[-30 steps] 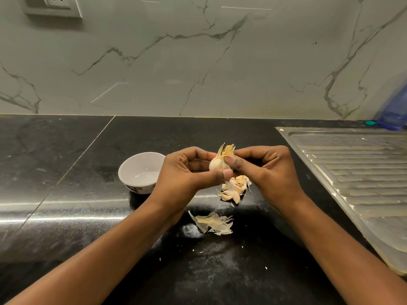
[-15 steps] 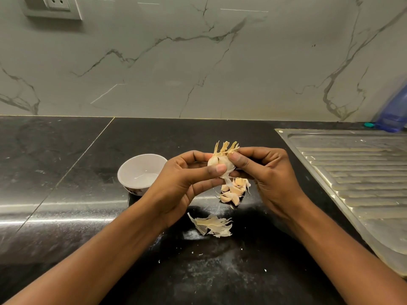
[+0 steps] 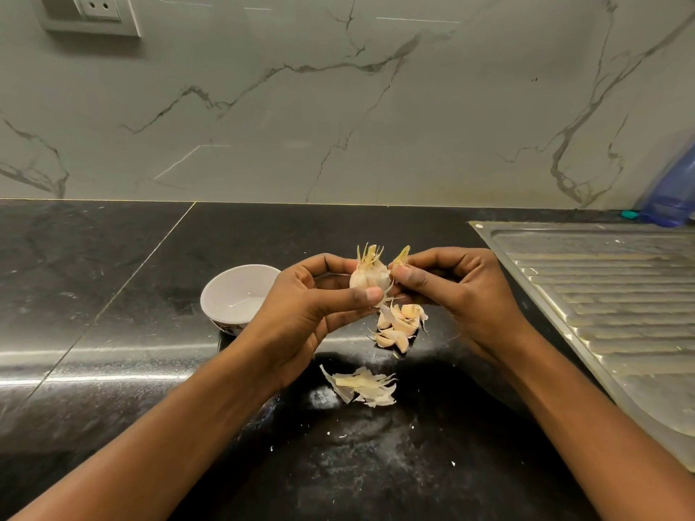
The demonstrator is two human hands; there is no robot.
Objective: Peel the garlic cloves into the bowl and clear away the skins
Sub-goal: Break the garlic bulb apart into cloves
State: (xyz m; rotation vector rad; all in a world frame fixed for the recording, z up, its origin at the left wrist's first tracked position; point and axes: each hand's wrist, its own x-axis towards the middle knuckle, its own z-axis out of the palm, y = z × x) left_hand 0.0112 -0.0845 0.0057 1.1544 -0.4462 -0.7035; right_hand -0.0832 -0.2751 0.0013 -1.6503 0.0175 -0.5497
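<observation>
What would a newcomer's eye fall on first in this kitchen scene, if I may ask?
First, the garlic bulb held mid-frame above the black counter: the left hand grips it while the right hand pinches a small piece at its side. Just below lie a cluster of loose cloves and, nearer the camera, a pile of papery skins; a white bowl sits left of the hands.

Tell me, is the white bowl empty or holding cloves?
Empty: the bowl shows only its bare white inside; cloves lie on the counter.
</observation>
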